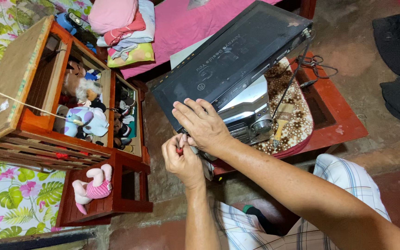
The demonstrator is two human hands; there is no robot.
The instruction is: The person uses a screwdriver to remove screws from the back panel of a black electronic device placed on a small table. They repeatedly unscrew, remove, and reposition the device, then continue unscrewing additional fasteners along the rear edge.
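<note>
Landmark: the black cover panel point(230, 53) lay loose and tilted on top of the silver stereo point(248, 113), which sat on a patterned cloth point(295, 122) over the red table point(343, 122).
Right hand point(202, 125): lay flat on the panel's near edge, fingers spread wide, gripping nothing.
Left hand point(181, 159): sat just below that edge, fingers pinched narrow on a small red-handled tool point(179, 150); its tip was hidden.
Brush point(281, 122): lay on the cloth, right of the stereo, untouched.
Progress: judged as mid-way; panel appeared freed but not lifted clear, work at the near edge unfinished.
</note>
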